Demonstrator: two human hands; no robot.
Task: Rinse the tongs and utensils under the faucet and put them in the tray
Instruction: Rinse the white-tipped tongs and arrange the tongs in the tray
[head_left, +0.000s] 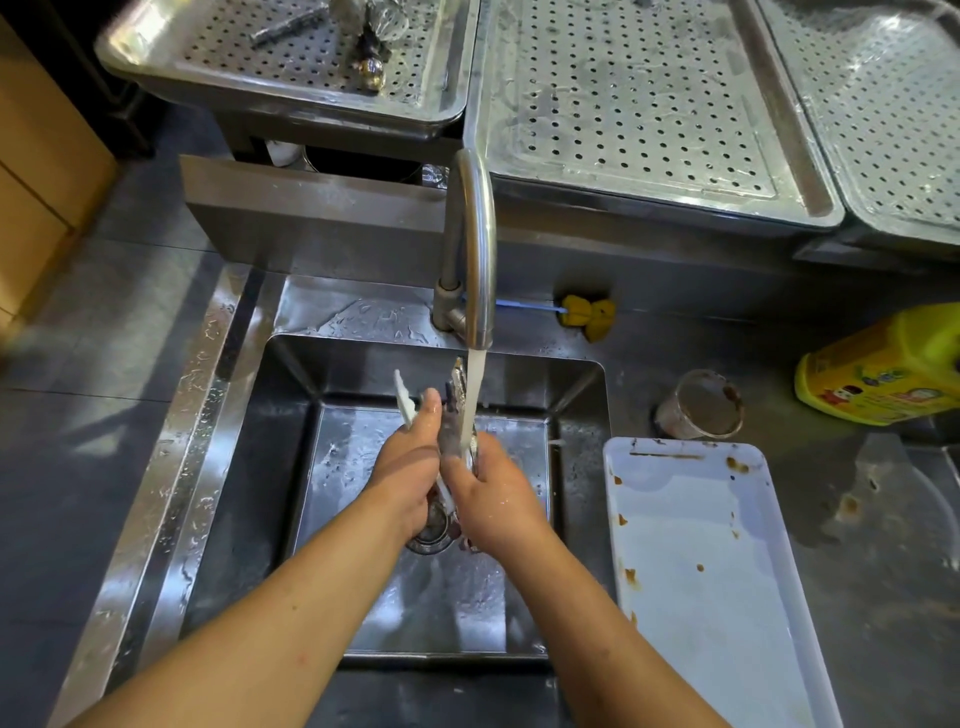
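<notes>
While water runs from the faucet (474, 249) in a white stream, both hands meet over the middle of the sink (249, 467) and clasp a bundle of utensils (453, 415) between them. The left hand (410, 467) is wrapped around the bundle from its nine o'clock side, thumb raised along it; the right hand (493, 493) closes on the same bundle from three o'clock, fingers curled around the lower stems. How many pieces are in the bundle cannot be told. A metal piece, perhaps the tongs, points up at twelve o'clock into the stream, and a white plastic utensil (404, 397) juts out at eleven o'clock from the left hand. The lower ends reach down toward the drain (431, 535), which sits just beneath the wrists.

At three o'clock from the hands, beside the sink on the counter, lies a white rectangular tray (701, 571) with brown stains along its rim and floor. Just beyond it, at two o'clock, stands a small dirty glass cup (701, 405), and farther out a yellow detergent jug (883, 364). Near the faucet base at one o'clock rests a yellow brush (589, 314) with a blue handle. At twelve o'clock, behind the sink, perforated steel drain trays (623, 104) sit side by side; the one at eleven o'clock holds a few metal items (363, 36).
</notes>
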